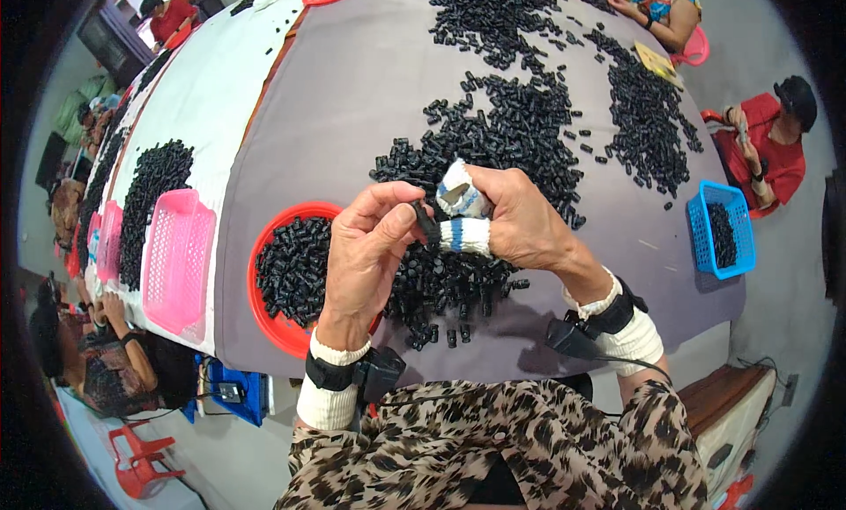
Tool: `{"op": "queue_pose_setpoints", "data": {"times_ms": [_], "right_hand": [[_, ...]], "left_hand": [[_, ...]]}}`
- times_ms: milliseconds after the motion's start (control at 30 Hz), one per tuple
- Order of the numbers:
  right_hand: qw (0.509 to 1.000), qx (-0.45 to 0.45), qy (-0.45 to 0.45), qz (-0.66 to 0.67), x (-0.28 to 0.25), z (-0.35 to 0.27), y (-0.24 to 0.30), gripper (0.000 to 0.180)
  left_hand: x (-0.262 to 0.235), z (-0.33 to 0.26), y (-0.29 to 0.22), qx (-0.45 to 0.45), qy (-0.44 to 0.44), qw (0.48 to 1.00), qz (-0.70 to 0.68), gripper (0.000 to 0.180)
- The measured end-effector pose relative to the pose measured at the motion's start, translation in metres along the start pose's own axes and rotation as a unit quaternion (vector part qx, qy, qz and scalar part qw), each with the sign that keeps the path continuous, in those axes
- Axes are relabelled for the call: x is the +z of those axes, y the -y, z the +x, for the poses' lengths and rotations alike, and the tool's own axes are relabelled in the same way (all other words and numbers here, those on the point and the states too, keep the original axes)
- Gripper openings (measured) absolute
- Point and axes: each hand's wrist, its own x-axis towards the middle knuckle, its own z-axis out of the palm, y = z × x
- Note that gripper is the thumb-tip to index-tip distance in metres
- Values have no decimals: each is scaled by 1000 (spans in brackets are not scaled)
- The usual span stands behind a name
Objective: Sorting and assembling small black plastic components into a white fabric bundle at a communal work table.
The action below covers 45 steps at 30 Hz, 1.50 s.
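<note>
Left hand pinching small black piece; right hand closed on small blade, cloth-wrapped fingers, above red tray near table's front edge. Risk: blade slipping toward left fingertips; piece dropping into pile

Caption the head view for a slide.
Left hand and cloth-wrapped right hand pinch a small black part above a red tray.

Round tray left of both hands; basket further left — crate far right.
</note>
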Motion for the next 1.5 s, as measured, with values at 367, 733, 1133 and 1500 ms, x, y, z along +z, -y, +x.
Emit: {"op": "queue_pose_setpoints", "data": {"times_ms": [367,733,1133,1500], "right_hand": [[999,-7,14,-45,4,11,13,22],[998,-25,-5,-54,0,7,18,26],[996,-6,29,-84,-5,4,18,35],[988,7,81,-132,-6,11,22,41]], "left_hand": [[-1,-3,-9,-16,-24,1000,-4,22],[6,-2,-7,-22,-27,999,-23,19],[11,-5,1,-30,0,993,-115,24],[15,-9,0,-34,5,995,-98,22]]}}
